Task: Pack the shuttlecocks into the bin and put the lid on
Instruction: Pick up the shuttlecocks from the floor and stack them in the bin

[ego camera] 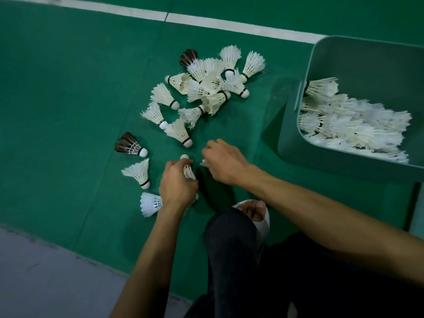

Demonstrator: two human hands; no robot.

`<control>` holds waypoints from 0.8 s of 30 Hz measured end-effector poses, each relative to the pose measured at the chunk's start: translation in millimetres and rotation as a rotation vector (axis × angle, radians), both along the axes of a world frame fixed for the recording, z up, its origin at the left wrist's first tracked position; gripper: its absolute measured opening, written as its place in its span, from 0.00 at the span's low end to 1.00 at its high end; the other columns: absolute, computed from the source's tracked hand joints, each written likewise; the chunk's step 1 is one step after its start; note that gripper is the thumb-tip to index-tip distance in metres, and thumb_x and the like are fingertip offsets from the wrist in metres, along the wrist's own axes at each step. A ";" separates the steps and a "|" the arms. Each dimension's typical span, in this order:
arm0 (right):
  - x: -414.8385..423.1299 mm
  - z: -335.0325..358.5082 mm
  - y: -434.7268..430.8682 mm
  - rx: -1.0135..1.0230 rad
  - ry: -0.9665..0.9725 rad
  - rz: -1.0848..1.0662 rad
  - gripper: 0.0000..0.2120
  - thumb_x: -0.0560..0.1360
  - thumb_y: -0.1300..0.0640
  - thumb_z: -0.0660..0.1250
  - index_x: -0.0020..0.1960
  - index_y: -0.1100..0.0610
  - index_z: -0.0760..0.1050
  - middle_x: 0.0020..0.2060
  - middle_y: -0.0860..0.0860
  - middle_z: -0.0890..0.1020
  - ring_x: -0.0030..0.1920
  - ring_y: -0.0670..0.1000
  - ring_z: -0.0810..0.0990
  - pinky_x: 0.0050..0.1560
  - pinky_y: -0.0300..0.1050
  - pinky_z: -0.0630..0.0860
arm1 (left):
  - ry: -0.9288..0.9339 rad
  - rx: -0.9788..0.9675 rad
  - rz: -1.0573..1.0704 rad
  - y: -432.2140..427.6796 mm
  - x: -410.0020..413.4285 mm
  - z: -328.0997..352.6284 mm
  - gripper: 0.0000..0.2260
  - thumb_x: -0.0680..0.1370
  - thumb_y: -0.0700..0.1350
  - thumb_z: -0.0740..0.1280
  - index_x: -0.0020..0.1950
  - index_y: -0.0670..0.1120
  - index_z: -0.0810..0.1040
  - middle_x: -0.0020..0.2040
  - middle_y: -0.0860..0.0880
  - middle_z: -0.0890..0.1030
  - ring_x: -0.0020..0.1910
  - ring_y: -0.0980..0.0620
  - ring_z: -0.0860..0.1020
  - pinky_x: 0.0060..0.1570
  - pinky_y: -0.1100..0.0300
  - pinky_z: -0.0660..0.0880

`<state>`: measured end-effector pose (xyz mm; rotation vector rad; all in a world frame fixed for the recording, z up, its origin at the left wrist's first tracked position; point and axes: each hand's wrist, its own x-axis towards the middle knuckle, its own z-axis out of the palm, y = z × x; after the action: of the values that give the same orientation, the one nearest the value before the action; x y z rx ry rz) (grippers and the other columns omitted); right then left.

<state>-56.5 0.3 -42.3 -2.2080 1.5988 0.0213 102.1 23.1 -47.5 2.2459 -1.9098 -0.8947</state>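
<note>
Dark-trousered knee (229, 249) nearest, bottom centre; foot in white slipper (261, 223) just past it. Green court floor (68, 99): black-feathered shuttlecock (129, 146) lying toward left, two white ones beside it. Left hand (177, 184) fingers curled round white shuttlecock (188, 172), cork toward pile. Loose pile (206, 88) mid-floor, near white line (229, 25). Right hand (223, 161) palm down, fingers curled over white feathers, grip unclear. Green bin (296, 143) at right edge, open-topped, partly filled with shuttlecocks (353, 125).
</note>
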 end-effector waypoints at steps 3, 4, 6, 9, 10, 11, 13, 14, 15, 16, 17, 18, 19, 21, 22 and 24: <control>-18.6 5.5 5.7 -0.019 -0.040 -0.166 0.09 0.79 0.55 0.66 0.51 0.59 0.80 0.52 0.56 0.80 0.56 0.60 0.75 0.50 0.53 0.76 | 0.133 -0.022 0.169 1.0 -10.5 6.7 0.21 0.68 0.46 0.78 0.61 0.51 0.84 0.53 0.48 0.83 0.51 0.47 0.81 0.47 0.59 0.74; -24.2 10.8 7.4 -0.036 -0.066 -0.214 0.09 0.78 0.54 0.66 0.48 0.59 0.81 0.50 0.56 0.81 0.55 0.60 0.76 0.49 0.53 0.76 | 0.181 -0.023 0.234 0.9 -15.8 11.0 0.20 0.67 0.49 0.78 0.59 0.51 0.85 0.49 0.49 0.84 0.48 0.49 0.81 0.46 0.60 0.73; -33.9 24.3 9.0 -0.084 -0.135 -0.316 0.11 0.79 0.52 0.67 0.44 0.58 0.82 0.48 0.56 0.82 0.52 0.59 0.76 0.47 0.51 0.75 | 0.272 -0.036 0.323 -0.3 -27.3 20.7 0.17 0.68 0.52 0.77 0.56 0.51 0.86 0.43 0.51 0.84 0.44 0.49 0.82 0.42 0.59 0.75; -45.9 53.0 8.0 -0.192 -0.223 -0.445 0.12 0.78 0.50 0.69 0.42 0.56 0.82 0.46 0.53 0.82 0.50 0.56 0.77 0.44 0.46 0.72 | 0.440 -0.063 0.395 -7.5 -43.2 37.2 0.14 0.67 0.53 0.74 0.50 0.52 0.87 0.38 0.54 0.84 0.41 0.51 0.84 0.44 0.52 0.83; -49.5 64.8 7.4 -0.238 -0.246 -0.467 0.12 0.78 0.50 0.70 0.41 0.55 0.82 0.45 0.52 0.82 0.49 0.55 0.78 0.43 0.44 0.70 | 0.498 -0.074 0.406 -11.3 -47.6 42.9 0.13 0.66 0.53 0.74 0.48 0.52 0.87 0.38 0.54 0.85 0.40 0.51 0.84 0.46 0.49 0.84; -52.7 77.8 7.0 -0.277 -0.274 -0.482 0.12 0.77 0.49 0.70 0.40 0.55 0.82 0.44 0.51 0.82 0.47 0.53 0.78 0.43 0.42 0.69 | 0.544 -0.093 0.405 -15.5 -51.6 48.9 0.11 0.66 0.52 0.73 0.46 0.52 0.87 0.38 0.53 0.85 0.39 0.52 0.84 0.47 0.48 0.84; -59.8 107.8 6.7 -0.341 -0.346 -0.531 0.12 0.77 0.49 0.72 0.39 0.55 0.82 0.39 0.50 0.83 0.41 0.50 0.79 0.41 0.43 0.74 | 0.611 -0.150 0.371 -24.3 -60.1 63.7 0.11 0.66 0.51 0.73 0.45 0.51 0.87 0.38 0.52 0.86 0.36 0.55 0.82 0.44 0.52 0.82; -64.8 122.8 6.8 -0.368 -0.396 -0.578 0.13 0.77 0.48 0.72 0.39 0.56 0.83 0.36 0.49 0.83 0.38 0.49 0.80 0.38 0.43 0.76 | 0.639 -0.186 0.348 -28.8 -65.0 73.3 0.11 0.66 0.51 0.73 0.46 0.50 0.87 0.38 0.52 0.86 0.35 0.57 0.81 0.41 0.56 0.81; -71.4 136.6 6.9 -0.396 -0.460 -0.641 0.14 0.76 0.47 0.71 0.39 0.56 0.83 0.33 0.49 0.83 0.34 0.48 0.80 0.36 0.45 0.78 | 0.667 -0.227 0.323 -33.4 -70.7 84.5 0.11 0.67 0.50 0.73 0.47 0.49 0.87 0.39 0.52 0.86 0.35 0.59 0.80 0.39 0.59 0.79; -80.6 147.1 6.3 -0.426 -0.524 -0.712 0.16 0.76 0.46 0.71 0.37 0.57 0.82 0.30 0.50 0.82 0.31 0.50 0.80 0.34 0.47 0.79 | 0.695 -0.267 0.295 -38.4 -77.7 96.2 0.11 0.68 0.49 0.73 0.47 0.48 0.87 0.40 0.51 0.86 0.36 0.59 0.80 0.38 0.61 0.78; -92.5 155.7 5.1 -0.458 -0.572 -0.777 0.19 0.76 0.45 0.71 0.36 0.59 0.81 0.28 0.52 0.81 0.29 0.52 0.79 0.34 0.50 0.79 | 0.727 -0.301 0.266 -43.5 -85.4 107.4 0.10 0.69 0.48 0.74 0.48 0.46 0.87 0.41 0.50 0.86 0.37 0.59 0.81 0.39 0.62 0.78; -106.9 161.7 4.0 -0.487 -0.600 -0.836 0.21 0.76 0.45 0.70 0.34 0.61 0.79 0.26 0.54 0.79 0.28 0.55 0.77 0.35 0.53 0.79 | 0.763 -0.329 0.235 -47.9 -94.2 118.6 0.10 0.70 0.46 0.74 0.48 0.44 0.86 0.42 0.50 0.87 0.38 0.58 0.82 0.40 0.61 0.79; -123.5 166.3 3.6 -0.510 -0.616 -0.890 0.23 0.76 0.46 0.69 0.31 0.63 0.76 0.24 0.57 0.76 0.26 0.57 0.74 0.36 0.54 0.79 | 0.801 -0.347 0.205 -51.9 -104.4 129.1 0.10 0.70 0.45 0.75 0.49 0.43 0.86 0.43 0.49 0.87 0.39 0.57 0.83 0.39 0.61 0.80; -162.0 170.2 4.8 -0.515 -0.630 -1.004 0.24 0.76 0.49 0.68 0.27 0.60 0.67 0.21 0.54 0.66 0.25 0.55 0.65 0.38 0.53 0.80 | 0.864 -0.360 0.153 -58.7 -128.2 145.2 0.09 0.72 0.43 0.74 0.50 0.42 0.86 0.43 0.50 0.86 0.37 0.59 0.82 0.34 0.62 0.78; -182.3 169.4 7.4 -0.489 -0.629 -1.071 0.23 0.75 0.50 0.67 0.27 0.59 0.66 0.21 0.52 0.63 0.25 0.54 0.65 0.39 0.52 0.80 | 0.894 -0.361 0.131 -60.9 -141.6 151.5 0.09 0.72 0.42 0.74 0.51 0.42 0.86 0.43 0.51 0.85 0.35 0.60 0.81 0.31 0.63 0.76; -220.7 164.5 18.0 -0.420 -0.642 -1.205 0.18 0.73 0.52 0.67 0.30 0.61 0.71 0.25 0.54 0.64 0.28 0.52 0.66 0.34 0.52 0.77 | 0.962 -0.373 0.090 -64.5 -170.2 160.2 0.09 0.72 0.42 0.74 0.50 0.40 0.85 0.41 0.50 0.85 0.34 0.59 0.79 0.30 0.64 0.74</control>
<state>-277.3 18.4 122.2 -0.9161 2.3002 -1.2801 -68.0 -41.3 112.7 1.2856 -1.3444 -1.1733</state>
